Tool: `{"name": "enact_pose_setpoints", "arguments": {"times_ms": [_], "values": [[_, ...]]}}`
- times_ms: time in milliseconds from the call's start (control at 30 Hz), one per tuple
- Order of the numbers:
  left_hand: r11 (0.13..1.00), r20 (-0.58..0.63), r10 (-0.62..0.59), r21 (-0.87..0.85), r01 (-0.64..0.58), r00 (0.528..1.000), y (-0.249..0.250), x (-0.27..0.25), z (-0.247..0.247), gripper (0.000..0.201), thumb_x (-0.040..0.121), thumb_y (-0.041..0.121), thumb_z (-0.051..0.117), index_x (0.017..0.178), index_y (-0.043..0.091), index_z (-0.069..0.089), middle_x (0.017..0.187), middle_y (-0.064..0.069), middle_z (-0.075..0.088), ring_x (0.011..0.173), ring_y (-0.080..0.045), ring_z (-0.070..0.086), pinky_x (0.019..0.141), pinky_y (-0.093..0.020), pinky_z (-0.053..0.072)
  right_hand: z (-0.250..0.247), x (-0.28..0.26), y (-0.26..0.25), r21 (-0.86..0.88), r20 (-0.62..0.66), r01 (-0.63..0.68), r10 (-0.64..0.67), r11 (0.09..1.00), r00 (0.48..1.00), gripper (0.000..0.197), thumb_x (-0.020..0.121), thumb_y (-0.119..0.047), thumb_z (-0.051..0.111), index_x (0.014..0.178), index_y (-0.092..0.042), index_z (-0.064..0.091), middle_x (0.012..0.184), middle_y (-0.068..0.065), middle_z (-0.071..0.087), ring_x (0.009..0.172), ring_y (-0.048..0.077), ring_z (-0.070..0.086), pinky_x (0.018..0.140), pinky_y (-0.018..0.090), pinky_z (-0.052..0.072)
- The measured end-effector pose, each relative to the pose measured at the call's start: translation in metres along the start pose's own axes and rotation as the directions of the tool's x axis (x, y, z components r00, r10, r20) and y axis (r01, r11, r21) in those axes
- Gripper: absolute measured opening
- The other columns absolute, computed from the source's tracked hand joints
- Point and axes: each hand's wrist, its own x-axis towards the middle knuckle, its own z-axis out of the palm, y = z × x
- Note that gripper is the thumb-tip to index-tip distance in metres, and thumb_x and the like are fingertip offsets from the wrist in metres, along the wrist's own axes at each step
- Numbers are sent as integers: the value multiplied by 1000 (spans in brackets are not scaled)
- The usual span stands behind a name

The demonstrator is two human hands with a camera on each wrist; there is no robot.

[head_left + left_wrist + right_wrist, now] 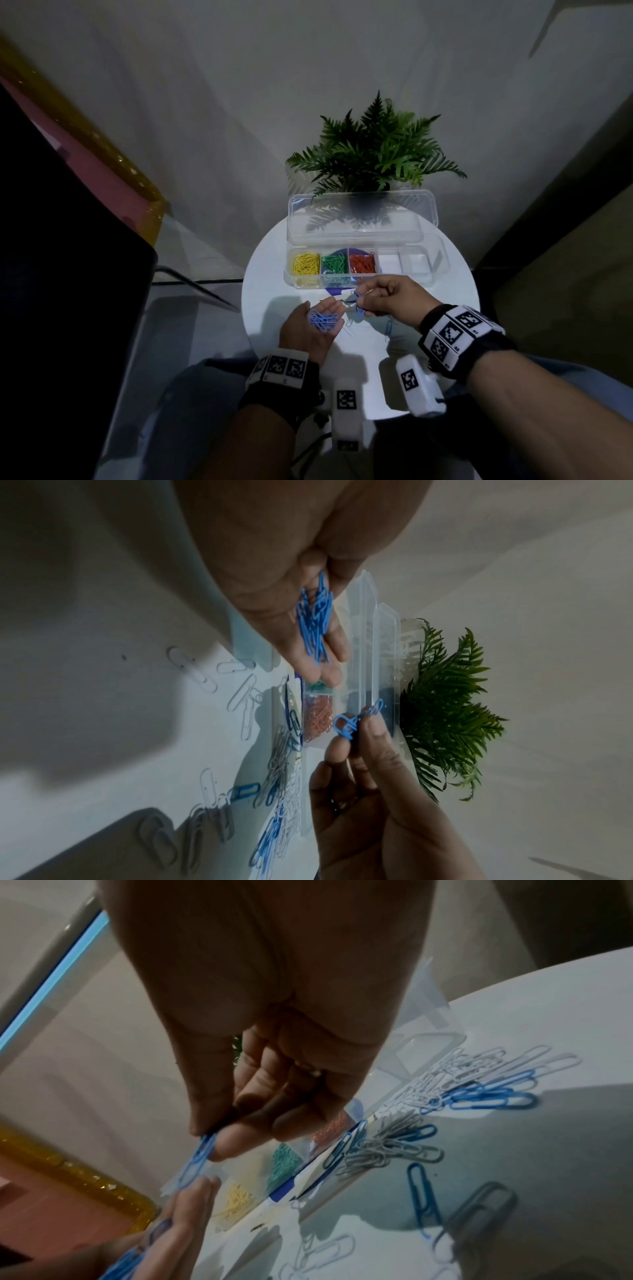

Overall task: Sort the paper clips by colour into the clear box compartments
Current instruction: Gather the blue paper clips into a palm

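1. You sit at a round white table (260, 308) whose top is brightly lit against a dim room.
2. Behind the table hangs a pale, creased wall covering (239, 102), grey-white, folding into a corner just behind the fern.
3. A green fern plant (373, 154) stands at the far edge of the table, against that backdrop.
4. On your left, a large dark panel (51, 274) fills the foreground.
5. Beyond it you see a pink surface (102, 178) edged by a translucent yellow strip (113, 150).
6. On your right, a dull olive-brown surface (565, 257) rises beside the table.
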Motion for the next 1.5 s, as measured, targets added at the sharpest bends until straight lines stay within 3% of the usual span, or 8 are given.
{"name": "enact_pose_setpoints", "arguments": {"times_ms": [100,233,400,633,867,1000,1267,1500], "values": [[1000,7,-3,8,3,1000,-1,0,3,48,102,27,19,94,-1,56,144,-19,40,136,-26,36,103,-32,30,-1,-2,-1,-10,-6,-3,3,1000,1000,17,80,4,65,80,-13,64,57,0,66,51,7,62,63,21,50],[1000,17,-10,-3,10,1000,-8,5,2,49,103,25,19,131,-6,44,140,-23,42,126,-30,45,105,-37,30,13,-5,-11,-44,-12,96,-97,994,995,19,78,7,67,77,-12,61,50,-5,64,49,3,60,59,15,50],[987,70,48,150,-58,996,-20,15,-5,16,97,18,44,91,10,56,85,-7,66,81,-18,60,74,-28,52,37,-11,-17,-321,-12,213,-229,923,973,7,76,-8,74,72,-9,69,62,0,65,55,0,56,56,13,47],[996,93,90,-20,-88,992,-13,13,-6,35,96,20,34,98,-7,57,98,-21,60,90,-26,61,91,-37,45,33,-20,-22,-634,-34,286,-396,718,918,21,90,-24,58,96,-9,72,97,10,64,87,21,60,82,29,45],[998,-42,-21,-53,19,999,-6,6,6,45,102,25,24,114,-8,54,117,-18,54,118,-24,48,97,-30,35,-28,-20,4,-768,-254,-192,-15,611,967,26,89,-17,51,109,-18,68,116,11,60,111,26,57,91,28,43],[997,20,-45,-66,47,999,-9,8,8,42,100,26,23,81,0,51,87,-11,52,82,-18,51,72,-25,37,-25,-19,20,-811,-240,-181,-34,557,970,25,86,-25,53,106,-28,68,112,5,56,109,23,57,92,30,46],[992,120,-35,-113,49,992,-13,12,7,18,67,22,41,77,8,45,81,-9,44,75,-17,44,66,-26,32,-8,-5,21,-891,-115,-65,-84,449,990,34,98,-37,36,126,-31,52,111,9,55,102,32,58,86,38,49],[993,13,-67,-101,68,998,-8,9,10,47,102,28,24,88,-4,56,93,-16,59,85,-23,56,45,-23,52,-4,9,16,-945,-73,-43,-82,324,994,26,93,-24,44,114,-21,58,112,6,62,102,30,59,82,34,48]]}}
